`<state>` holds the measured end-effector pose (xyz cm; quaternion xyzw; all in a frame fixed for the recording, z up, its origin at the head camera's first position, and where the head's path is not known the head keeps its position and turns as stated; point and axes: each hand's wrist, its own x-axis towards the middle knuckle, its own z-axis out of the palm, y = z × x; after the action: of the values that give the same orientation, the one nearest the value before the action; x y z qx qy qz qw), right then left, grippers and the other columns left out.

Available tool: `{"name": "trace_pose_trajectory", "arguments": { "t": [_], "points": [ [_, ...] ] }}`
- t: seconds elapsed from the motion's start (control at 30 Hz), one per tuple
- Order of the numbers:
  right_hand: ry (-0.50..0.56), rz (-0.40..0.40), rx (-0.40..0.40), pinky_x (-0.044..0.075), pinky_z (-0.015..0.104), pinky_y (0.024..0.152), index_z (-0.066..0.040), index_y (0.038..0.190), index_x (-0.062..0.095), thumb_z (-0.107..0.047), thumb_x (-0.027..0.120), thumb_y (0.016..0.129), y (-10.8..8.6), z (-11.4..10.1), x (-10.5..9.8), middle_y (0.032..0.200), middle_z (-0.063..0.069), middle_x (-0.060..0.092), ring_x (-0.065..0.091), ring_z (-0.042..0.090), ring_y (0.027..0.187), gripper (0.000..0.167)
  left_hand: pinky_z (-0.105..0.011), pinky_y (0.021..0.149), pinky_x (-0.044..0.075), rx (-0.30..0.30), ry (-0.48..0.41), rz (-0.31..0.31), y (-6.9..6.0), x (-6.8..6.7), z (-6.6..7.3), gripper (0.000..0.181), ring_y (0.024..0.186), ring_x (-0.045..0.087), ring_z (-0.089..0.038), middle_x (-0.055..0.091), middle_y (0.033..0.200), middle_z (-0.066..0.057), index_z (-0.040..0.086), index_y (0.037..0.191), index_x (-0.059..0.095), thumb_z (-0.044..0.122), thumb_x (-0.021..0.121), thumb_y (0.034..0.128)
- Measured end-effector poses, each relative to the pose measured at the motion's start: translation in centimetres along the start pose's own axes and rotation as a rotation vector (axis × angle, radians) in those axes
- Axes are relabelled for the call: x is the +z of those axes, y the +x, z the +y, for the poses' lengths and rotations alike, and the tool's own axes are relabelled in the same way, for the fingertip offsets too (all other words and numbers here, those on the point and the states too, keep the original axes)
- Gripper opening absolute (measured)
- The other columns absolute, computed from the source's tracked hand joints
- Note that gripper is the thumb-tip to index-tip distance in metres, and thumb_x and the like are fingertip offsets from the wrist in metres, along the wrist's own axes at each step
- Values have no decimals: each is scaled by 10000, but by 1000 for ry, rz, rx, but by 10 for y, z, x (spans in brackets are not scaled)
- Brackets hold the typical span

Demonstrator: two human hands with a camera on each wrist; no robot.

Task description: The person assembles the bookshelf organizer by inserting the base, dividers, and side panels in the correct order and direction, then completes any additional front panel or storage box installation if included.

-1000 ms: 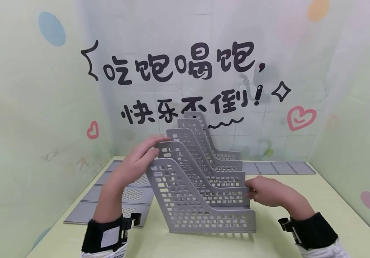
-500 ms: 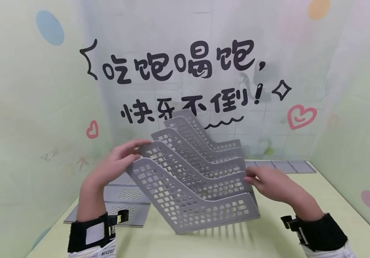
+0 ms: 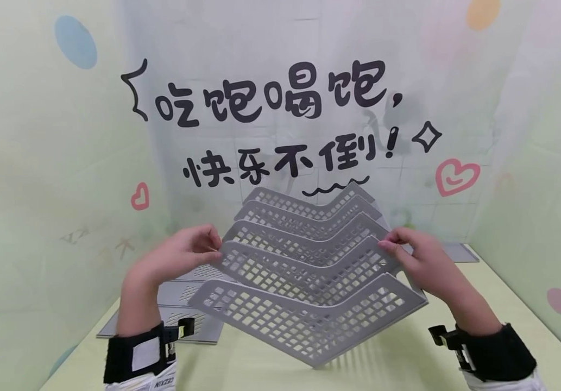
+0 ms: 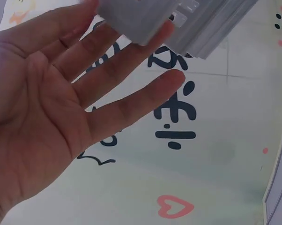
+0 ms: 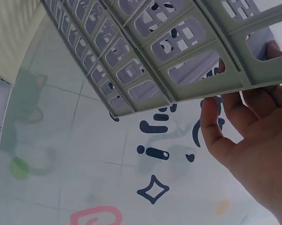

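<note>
A grey file rack (image 3: 316, 317) with several perforated dividers is tilted over the pale table, one lower corner low near the tabletop; whether it touches cannot be told. My left hand (image 3: 170, 258) pinches the upper left corner of one divider between thumb and fingertips. On the other side, my right hand (image 3: 424, 263) grips the rack's right edge, thumb on a divider. In the left wrist view, the other fingers of the left hand (image 4: 52, 108) are spread beside the rack (image 4: 141, 18). The right wrist view has the right hand (image 5: 260, 152) holding the rack's slotted side (image 5: 206, 84).
Flat grey slatted panels (image 3: 180, 320) lie on the table at the left, partly behind the rack. Another flat grey panel (image 3: 458, 252) lies along the back right. Printed wall sheets enclose the table (image 3: 495, 315) on the left, back and right.
The rack has tipped back to the left, its tall side lowered and its right side raised. Both hands have moved with it, the left hand outward to the left and the right hand upward.
</note>
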<state>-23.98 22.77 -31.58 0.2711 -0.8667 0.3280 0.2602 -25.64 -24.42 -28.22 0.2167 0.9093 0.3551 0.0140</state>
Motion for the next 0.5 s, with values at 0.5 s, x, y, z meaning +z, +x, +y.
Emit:
{"name": "trace_pose_trajectory", "arguments": {
  "t": [0.5],
  "points": [
    [458,-117,-210,534,111,1014,81,1338,631,176,478,1014,-2,1,-1,1315,-143,712,674,-13,1188,371,-302,630,498,-126,77,-86,17,17,-21,227,697,575,-163,675,763,-15,69,765,617,-57,792,836]
  ]
}}
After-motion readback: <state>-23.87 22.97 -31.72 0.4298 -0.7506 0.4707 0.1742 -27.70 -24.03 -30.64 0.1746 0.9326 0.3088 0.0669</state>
